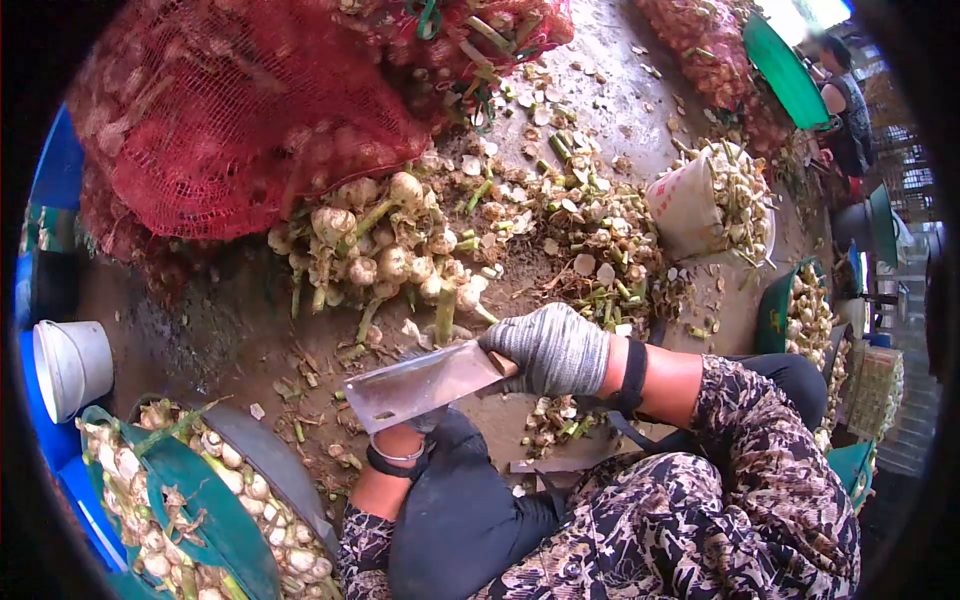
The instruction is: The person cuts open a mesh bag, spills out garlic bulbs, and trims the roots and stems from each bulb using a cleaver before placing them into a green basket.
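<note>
A grey knit glove covers my right hand (555,350), which is closed round the handle of a wide cleaver (425,385). The blade points left, its flat face turned up, above my bent knee. Behind the blade is my left hand (425,420), mostly hidden; only the wrist with a metal bangle and a bit of glove show, so its fingers cannot be seen. Just beyond the blade lies a heap of garlic bulbs (390,245) with stems, beside a red mesh sack (250,120).
Cut stems and peelings (600,230) litter the ground. A garlic-filled sack (690,205) stands at the right. Green tubs of bulbs (220,500) sit at the lower left, near a white bucket (75,368). Another person (848,105) is at the upper right.
</note>
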### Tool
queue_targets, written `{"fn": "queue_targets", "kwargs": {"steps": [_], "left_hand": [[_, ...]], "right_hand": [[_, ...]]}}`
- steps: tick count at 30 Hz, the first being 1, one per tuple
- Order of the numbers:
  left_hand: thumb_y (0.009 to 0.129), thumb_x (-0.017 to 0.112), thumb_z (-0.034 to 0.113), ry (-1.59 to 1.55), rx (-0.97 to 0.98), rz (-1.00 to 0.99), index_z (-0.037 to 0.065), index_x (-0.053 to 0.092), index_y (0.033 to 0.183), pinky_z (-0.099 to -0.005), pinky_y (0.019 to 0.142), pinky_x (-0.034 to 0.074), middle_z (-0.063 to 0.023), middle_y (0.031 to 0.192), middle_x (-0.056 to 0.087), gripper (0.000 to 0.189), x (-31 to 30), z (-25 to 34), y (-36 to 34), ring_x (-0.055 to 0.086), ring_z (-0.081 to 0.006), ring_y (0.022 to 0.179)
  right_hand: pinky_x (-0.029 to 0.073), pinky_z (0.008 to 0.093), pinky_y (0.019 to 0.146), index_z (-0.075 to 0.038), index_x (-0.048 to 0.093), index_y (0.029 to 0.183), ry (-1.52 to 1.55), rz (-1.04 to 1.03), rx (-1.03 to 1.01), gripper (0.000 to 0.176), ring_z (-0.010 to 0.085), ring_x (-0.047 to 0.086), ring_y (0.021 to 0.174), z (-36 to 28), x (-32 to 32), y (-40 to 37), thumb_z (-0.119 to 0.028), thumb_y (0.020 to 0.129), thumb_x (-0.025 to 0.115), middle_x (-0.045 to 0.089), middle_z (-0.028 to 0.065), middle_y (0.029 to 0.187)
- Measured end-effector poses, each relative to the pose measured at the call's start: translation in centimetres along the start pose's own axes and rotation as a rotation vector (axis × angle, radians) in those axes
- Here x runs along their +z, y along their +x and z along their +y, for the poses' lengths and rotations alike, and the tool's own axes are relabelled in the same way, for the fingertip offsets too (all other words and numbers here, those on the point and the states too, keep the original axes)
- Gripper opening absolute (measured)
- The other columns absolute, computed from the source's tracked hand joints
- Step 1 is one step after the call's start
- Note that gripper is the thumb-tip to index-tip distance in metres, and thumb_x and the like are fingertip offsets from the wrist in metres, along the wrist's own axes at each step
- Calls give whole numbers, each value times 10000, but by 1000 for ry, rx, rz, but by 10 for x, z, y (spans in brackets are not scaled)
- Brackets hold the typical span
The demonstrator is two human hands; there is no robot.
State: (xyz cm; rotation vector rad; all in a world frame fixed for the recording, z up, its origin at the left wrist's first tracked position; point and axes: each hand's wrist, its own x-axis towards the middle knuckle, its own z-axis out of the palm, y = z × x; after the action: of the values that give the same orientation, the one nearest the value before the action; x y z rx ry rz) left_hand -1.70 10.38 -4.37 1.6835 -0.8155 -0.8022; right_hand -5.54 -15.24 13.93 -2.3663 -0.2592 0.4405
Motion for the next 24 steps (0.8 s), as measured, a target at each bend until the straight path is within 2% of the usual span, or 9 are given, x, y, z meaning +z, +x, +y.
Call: {"fn": "queue_targets", "kwargs": {"steps": [5, 8, 10, 12, 14, 16, 17, 18, 24], "left_hand": [[944, 546, 167, 846, 93, 35, 83, 607, 1193, -447, 920, 481, -95, 1137, 629, 269, -17, 83, 6, 615, -275, 1010], [912, 626, 238, 1181, 118, 576, 57, 626, 1043, -335, 776, 517, -61, 901, 679, 224, -68, 136, -43, 639, -191, 803], [912, 585, 223, -264, 223, 909, 76, 553, 1179, -365, 795, 502, -51, 1082, 602, 306, -106, 195, -74, 597, -191, 948], [913, 544, 207, -1481, 891, 738, 96, 480, 1314, -395, 814, 487, -40, 1262, 525, 422, -130, 260, -100, 555, -191, 1093], [927, 460, 153, -1477, 1270, 309, 108, 376, 1400, -390, 781, 464, -56, 1230, 491, 482, -156, 258, -96, 510, -220, 1116], [928, 557, 235, -1421, 923, 621, 35, 381, 1373, -342, 704, 464, -50, 1146, 518, 518, -142, 242, -75, 509, -163, 951], [912, 457, 167, -1021, 694, 430, 34, 385, 1377, -325, 785, 482, -95, 1232, 517, 489, -138, 231, -41, 548, -234, 1067], [911, 479, 197, -395, 135, 819, -19, 447, 1319, -369, 859, 504, -122, 1185, 569, 463, -111, 218, -6, 566, -264, 1074], [904, 482, 174, 1144, 249, -90, 142, 634, 1194, -496, 1118, 289, -123, 1372, 541, 329, 23, 14, 135, 469, -291, 1308]], "right_hand": [[513, 414, 685, -114, 637, 1007, -70, -49, 236, 277, 363, 660, 813, 45, 10, -8, -236, 775, 726, 663, 158, 809], [507, 416, 690, -93, 632, 1010, 2, -30, 489, 271, 347, 656, 786, 131, 42, -30, -228, 792, 721, 670, 176, 832], [499, 419, 683, -75, 624, 999, 137, 101, 483, 288, 333, 643, 754, 149, 48, -51, -228, 779, 730, 665, 178, 824], [484, 411, 668, -73, 620, 989, 183, 142, 590, 282, 308, 613, 693, 151, 53, -54, -258, 803, 725, 639, 157, 754], [482, 404, 665, -65, 611, 931, 237, 222, 541, 293, 307, 599, 667, 132, 48, -48, -311, 824, 731, 627, 157, 732], [492, 404, 679, -66, 621, 915, 255, 177, 579, 322, 332, 627, 706, 122, 48, -40, -362, 838, 720, 638, 175, 761], [494, 415, 683, -65, 622, 915, 249, 195, 535, 317, 352, 632, 731, 130, 61, -38, -357, 837, 718, 641, 181, 773], [496, 425, 687, -64, 624, 915, 238, 209, 495, 312, 373, 638, 757, 140, 72, -38, -352, 836, 715, 645, 188, 786], [506, 411, 705, -67, 649, 967, 237, 172, 641, 344, 353, 652, 752, 106, 49, -36, -390, 856, 692, 668, 179, 801]]}}
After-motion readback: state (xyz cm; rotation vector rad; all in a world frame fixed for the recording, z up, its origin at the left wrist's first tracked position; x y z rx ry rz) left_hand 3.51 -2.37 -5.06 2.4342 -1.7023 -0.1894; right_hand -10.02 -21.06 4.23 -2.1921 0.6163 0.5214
